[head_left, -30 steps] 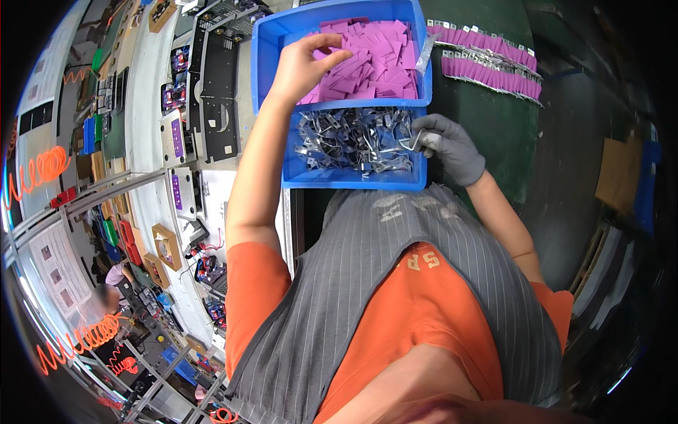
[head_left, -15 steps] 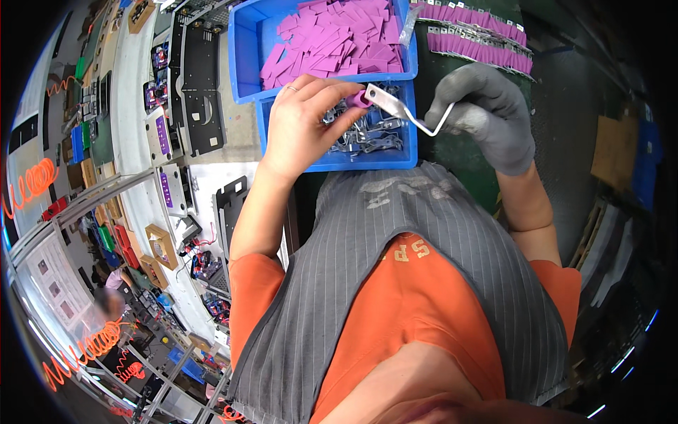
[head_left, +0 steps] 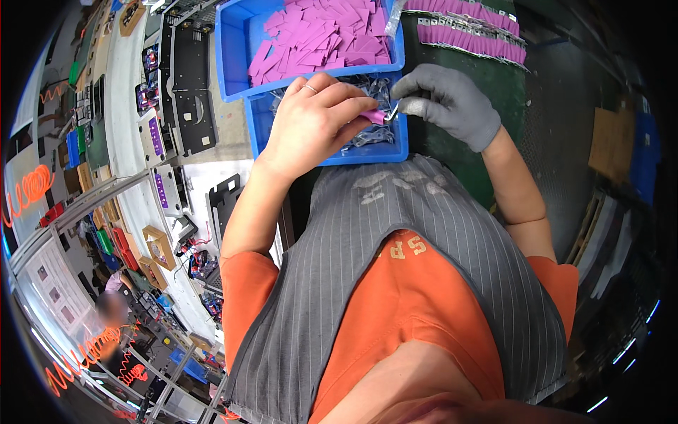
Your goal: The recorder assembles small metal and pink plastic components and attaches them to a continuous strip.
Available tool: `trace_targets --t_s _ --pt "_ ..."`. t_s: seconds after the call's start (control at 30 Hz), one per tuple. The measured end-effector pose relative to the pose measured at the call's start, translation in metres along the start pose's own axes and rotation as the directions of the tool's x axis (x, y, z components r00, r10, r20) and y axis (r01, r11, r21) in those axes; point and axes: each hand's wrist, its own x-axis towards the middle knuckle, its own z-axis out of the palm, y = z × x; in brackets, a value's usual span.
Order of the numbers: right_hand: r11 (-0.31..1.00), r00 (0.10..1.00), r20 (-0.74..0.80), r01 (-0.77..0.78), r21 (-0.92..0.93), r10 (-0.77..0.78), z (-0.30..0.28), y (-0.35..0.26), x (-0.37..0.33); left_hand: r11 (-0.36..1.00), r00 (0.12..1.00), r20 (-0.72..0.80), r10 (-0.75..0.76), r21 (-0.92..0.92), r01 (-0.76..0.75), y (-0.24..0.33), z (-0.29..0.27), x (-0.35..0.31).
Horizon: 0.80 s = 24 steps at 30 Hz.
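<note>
My bare left hand [head_left: 319, 121] is closed, thumb and fingers pinching a short purple sleeve [head_left: 375, 116]. From the sleeve's right end shows the bright end of a bent metal strip [head_left: 393, 113]; most of the strip is hidden in the sleeve or behind fingers. My right hand [head_left: 453, 104], in a grey glove, pinches that end between thumb and forefinger. Both hands are above a blue bin [head_left: 401, 150] of loose metal pieces [head_left: 373, 137]. Just beyond it a second blue bin [head_left: 227, 53] holds a heap of flat purple sleeves [head_left: 318, 37].
Rows of metal strips in purple sleeves [head_left: 472, 39] lie on the green surface [head_left: 459, 166] at the far right. A clear plastic bag [head_left: 394, 20] hangs over the far bin's edge. Black metal panels [head_left: 192, 92] stand left of the bins. Another person [head_left: 113, 307] is far left.
My right hand has moved left toward my left hand. The metal strip, earlier in view in front of the sleeve, now shows only its end at the sleeve's mouth.
</note>
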Motion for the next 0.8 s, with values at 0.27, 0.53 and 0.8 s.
trace_targets --t_s 0.27,0.53,0.8 --pt "0.994 0.954 -0.294 0.028 -0.104 -0.058 -0.021 0.048 -0.047 0.923 0.932 -0.036 -0.361 -0.157 0.352 -0.012 0.048 -0.056" --pt "0.843 0.851 -0.498 -0.138 -0.519 -0.167 -0.035 0.179 -0.012 0.817 0.826 0.124 -0.549 -0.126 0.562 -0.007 0.105 -0.085" --pt "0.997 0.741 -0.671 -0.043 -0.057 -0.007 0.000 0.089 -0.030 0.012 0.696 0.399 -0.597 -0.863 0.505 0.024 0.086 -0.033"
